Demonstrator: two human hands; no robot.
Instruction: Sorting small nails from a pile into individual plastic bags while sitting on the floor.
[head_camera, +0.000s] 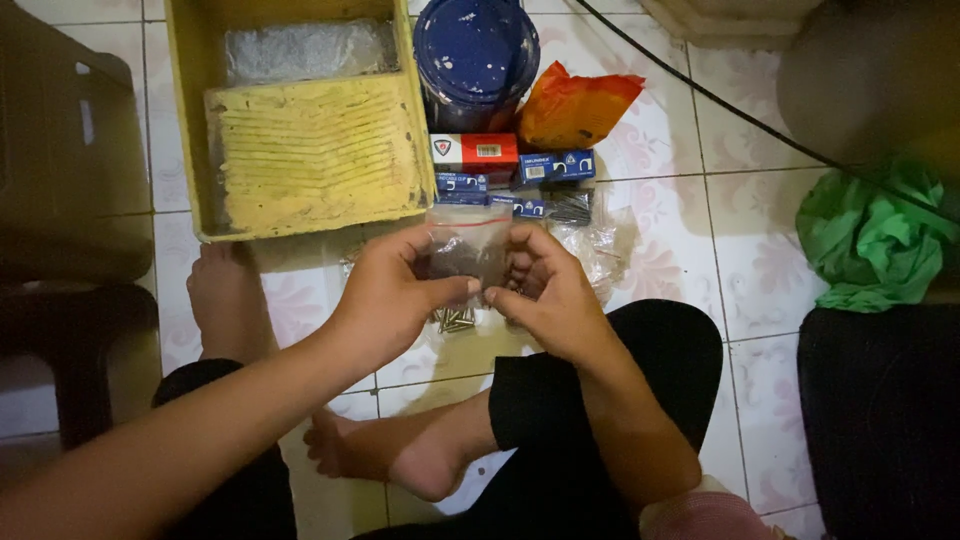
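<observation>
I sit cross-legged on a tiled floor. My left hand (392, 290) and my right hand (545, 292) both pinch a small clear plastic bag (468, 245) filled with dark small hardware, held up between them. Directly below the bag a little pile of metal screws or nails (456, 319) lies on the floor. Just beyond the bag sit small blue boxes (555, 167) and a red and white box (473, 150), plus another clear bag of dark fasteners (585, 215).
A yellow paint roller tray (305, 150) lies at the upper left. A blue paint can (476, 55) and an orange packet (575, 105) stand behind the boxes. A green plastic bag (870, 235) lies right, a black cable (700, 95) crosses the tiles, dark furniture (70, 200) stands left.
</observation>
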